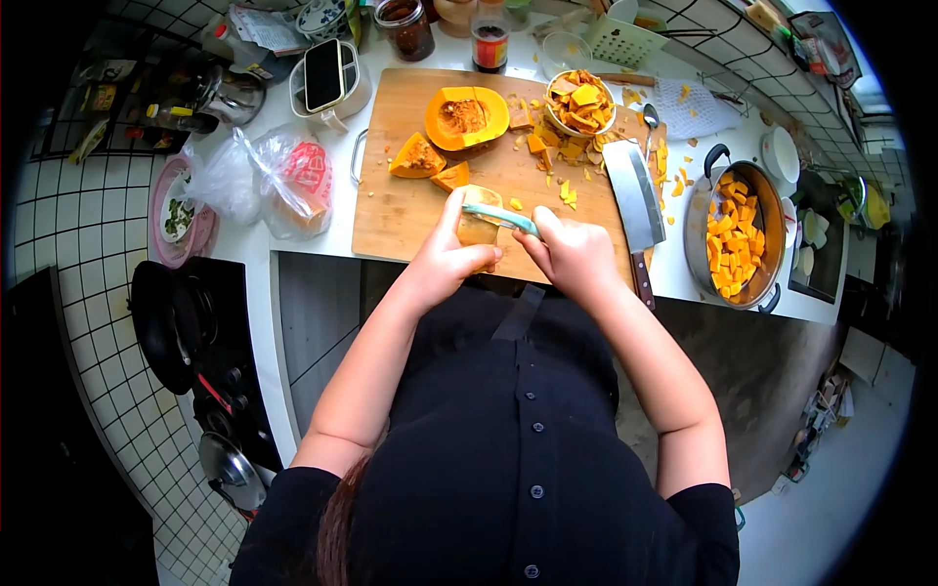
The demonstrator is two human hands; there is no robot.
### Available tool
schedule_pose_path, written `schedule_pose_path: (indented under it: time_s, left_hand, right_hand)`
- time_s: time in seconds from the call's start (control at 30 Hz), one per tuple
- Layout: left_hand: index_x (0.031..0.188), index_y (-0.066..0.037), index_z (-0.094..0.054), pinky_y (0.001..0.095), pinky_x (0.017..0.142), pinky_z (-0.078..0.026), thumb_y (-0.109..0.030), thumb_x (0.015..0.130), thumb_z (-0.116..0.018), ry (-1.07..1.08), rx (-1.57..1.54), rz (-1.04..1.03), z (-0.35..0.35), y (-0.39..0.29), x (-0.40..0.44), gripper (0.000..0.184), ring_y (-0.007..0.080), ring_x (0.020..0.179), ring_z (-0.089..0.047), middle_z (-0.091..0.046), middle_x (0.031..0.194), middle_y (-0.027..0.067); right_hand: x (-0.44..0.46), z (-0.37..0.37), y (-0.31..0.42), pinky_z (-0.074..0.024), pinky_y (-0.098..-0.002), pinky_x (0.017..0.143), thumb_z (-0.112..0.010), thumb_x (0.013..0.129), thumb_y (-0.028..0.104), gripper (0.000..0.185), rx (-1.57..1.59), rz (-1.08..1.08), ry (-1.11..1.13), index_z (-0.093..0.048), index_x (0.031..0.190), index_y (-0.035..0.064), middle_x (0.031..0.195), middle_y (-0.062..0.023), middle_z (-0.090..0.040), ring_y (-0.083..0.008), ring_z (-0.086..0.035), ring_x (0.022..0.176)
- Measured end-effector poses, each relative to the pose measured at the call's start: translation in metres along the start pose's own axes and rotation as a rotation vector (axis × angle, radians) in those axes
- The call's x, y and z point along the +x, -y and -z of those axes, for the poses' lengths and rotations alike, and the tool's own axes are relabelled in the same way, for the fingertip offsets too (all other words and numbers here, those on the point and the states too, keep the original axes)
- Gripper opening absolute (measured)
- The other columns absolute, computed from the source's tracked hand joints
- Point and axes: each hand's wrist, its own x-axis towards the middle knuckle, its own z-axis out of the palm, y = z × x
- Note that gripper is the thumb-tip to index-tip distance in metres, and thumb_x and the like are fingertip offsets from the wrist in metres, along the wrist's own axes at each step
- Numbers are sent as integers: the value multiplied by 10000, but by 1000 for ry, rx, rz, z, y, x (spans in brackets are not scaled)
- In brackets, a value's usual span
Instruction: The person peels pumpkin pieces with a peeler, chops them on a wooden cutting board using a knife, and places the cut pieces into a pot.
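Note:
My left hand [445, 256] grips a piece of pumpkin [479, 230] above the front edge of the wooden cutting board [391, 220]. A light teal peeler [508, 217] is held in my right hand [575, 252], its head against the top of that piece. Behind them on the board lie a pumpkin half [467, 115], cut side up with seeds showing, and two pumpkin wedges, one [417, 156] at the left and a smaller one [450, 177] nearer my left hand. A cleaver [635, 200] rests across the board's right edge, handle toward me.
A bowl of peelings [580, 102] stands at the board's back right, with scraps scattered around it. To the right is a steel pot [696, 230] of pumpkin chunks. Plastic bags [288, 181] and a phone [323, 75] on a container are at left. Jars [404, 34] line the back.

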Motion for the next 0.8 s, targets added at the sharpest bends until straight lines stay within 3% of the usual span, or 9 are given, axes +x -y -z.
schedule_pose_path:
  time_s: [0.13, 0.2, 0.37, 0.53, 0.8]
  left_hand:
    - [1292, -92, -295, 255, 647, -464, 44, 778, -581, 77, -32, -8, 0, 2, -1, 604, 100, 748, -529, -516, 952, 52]
    - [1280, -94, -300, 257, 647, -463, 44, 781, -577, 45, -43, -44, -5, 1, -1, 587, 102, 755, -531, -515, 953, 53]
    - [1311, -97, -307, 258, 655, -451, 26, 794, -575, -75, -56, -178, -20, 1, 1, 595, 118, 720, -514, -521, 863, 51]
    - [1280, -85, -342, 267, 647, -459, 4, 783, -584, -5, -32, -99, -15, 5, -5, 560, 138, 698, -528, -528, 849, 68]
    - [1211, -73, -399, 248, 573, -427, -54, 734, -622, 82, -121, 47, -2, 4, -12, 527, 144, 623, -529, -517, 773, 67]
  right_hand:
    - [8, 14, -14, -436, -320, 414, -690, 767, 363, 284, -88, 144, -24, -536, 836, 135, 559, -17, -522, -191, -572, 487]
    - [14, 19, -15, -433, -338, 410, -679, 792, 355, 277, -48, 152, -44, -521, 817, 129, 537, -27, -516, -206, -565, 471]
    - [14, 6, 5, -422, -356, 395, -647, 843, 353, 290, 97, -25, -108, -483, 775, 123, 492, -47, -497, -233, -545, 435]
    - [21, 19, -6, -423, -335, 398, -664, 813, 366, 305, -60, 130, -86, -484, 760, 125, 526, -26, -494, -206, -550, 453]
    - [12, 19, -24, -431, -333, 409, -661, 814, 361, 286, -41, 167, -27, -499, 785, 126, 529, -32, -483, -219, -551, 467]
